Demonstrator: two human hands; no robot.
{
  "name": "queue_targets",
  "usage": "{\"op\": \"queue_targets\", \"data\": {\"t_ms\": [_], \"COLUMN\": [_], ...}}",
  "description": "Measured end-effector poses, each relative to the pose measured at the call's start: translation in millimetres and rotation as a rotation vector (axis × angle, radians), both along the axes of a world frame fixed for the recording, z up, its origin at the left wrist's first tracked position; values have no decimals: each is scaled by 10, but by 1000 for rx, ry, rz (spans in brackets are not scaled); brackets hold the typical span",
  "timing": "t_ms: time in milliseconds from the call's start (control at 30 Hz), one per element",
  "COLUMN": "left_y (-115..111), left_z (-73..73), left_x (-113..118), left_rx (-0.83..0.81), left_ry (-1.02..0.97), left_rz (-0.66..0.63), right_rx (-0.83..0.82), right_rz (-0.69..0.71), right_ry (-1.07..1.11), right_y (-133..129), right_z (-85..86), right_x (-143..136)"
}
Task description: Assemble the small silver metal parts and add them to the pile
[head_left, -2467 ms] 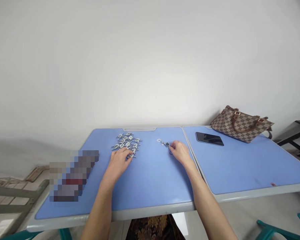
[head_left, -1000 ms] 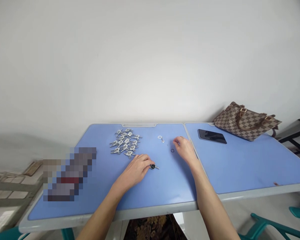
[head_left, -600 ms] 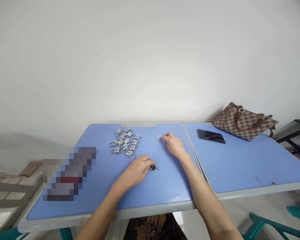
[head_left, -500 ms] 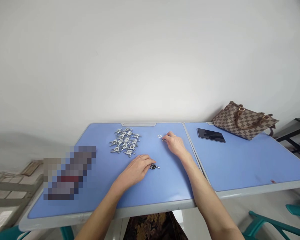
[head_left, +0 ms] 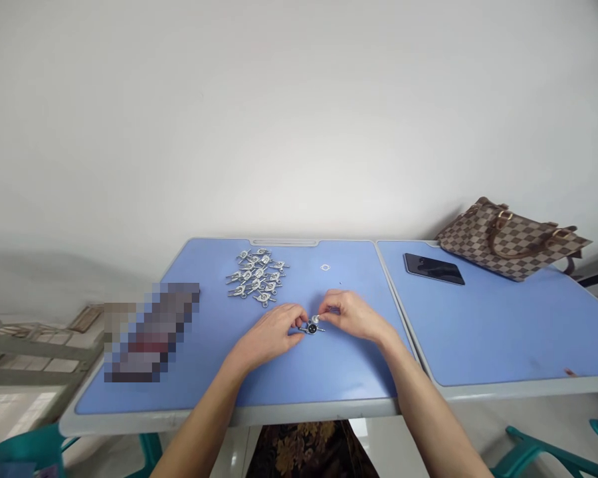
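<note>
A small metal part with a dark round centre [head_left: 312,328] lies on the blue table top between my hands. My left hand [head_left: 274,333] has its fingertips closed on the left side of that part. Just above the dark centre, my right hand [head_left: 351,315] pinches a small silvery round piece [head_left: 315,319] between thumb and finger. A pile of several similar metal parts [head_left: 259,275] lies behind my left hand. Farther back sits a thin pale flat ring-shaped piece [head_left: 325,267].
On the right-hand table [head_left: 518,325] lie a black phone [head_left: 434,269] and a checked handbag [head_left: 511,242]. A pixelated dark object [head_left: 157,332] is at the left. A white wall [head_left: 299,119] rises behind; green stools [head_left: 528,455] stand below.
My right hand has come back from near the flat ring-shaped piece to the dark-centred part, bringing the silvery piece. The view has shifted slightly.
</note>
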State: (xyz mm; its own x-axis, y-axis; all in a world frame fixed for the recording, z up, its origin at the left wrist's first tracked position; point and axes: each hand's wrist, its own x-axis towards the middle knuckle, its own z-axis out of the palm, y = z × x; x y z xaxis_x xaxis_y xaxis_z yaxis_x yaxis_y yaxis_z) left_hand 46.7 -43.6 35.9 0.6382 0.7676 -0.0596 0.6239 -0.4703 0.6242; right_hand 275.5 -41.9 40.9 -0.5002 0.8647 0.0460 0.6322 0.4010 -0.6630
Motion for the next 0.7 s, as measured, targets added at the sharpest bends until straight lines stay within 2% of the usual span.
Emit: {"op": "queue_targets", "data": {"t_ms": [100,267,467,700], "left_y": [9,15,-8,-46], "left_z": [-9,-23,-16,-53], "left_x": [12,17,31,88], "left_rx": [9,17,35,96], "left_ry": [10,15,13,25], "left_rz": [-13,-21,-9,-56], "right_rx": [14,92,142,94], "right_rz": [84,40,73,84], "right_ry": [-57,-209,-282,-269], "right_y": [-71,-106,-148,-181], "right_z": [33,42,43,66], "right_x": [-102,-141,-172,-197]}}
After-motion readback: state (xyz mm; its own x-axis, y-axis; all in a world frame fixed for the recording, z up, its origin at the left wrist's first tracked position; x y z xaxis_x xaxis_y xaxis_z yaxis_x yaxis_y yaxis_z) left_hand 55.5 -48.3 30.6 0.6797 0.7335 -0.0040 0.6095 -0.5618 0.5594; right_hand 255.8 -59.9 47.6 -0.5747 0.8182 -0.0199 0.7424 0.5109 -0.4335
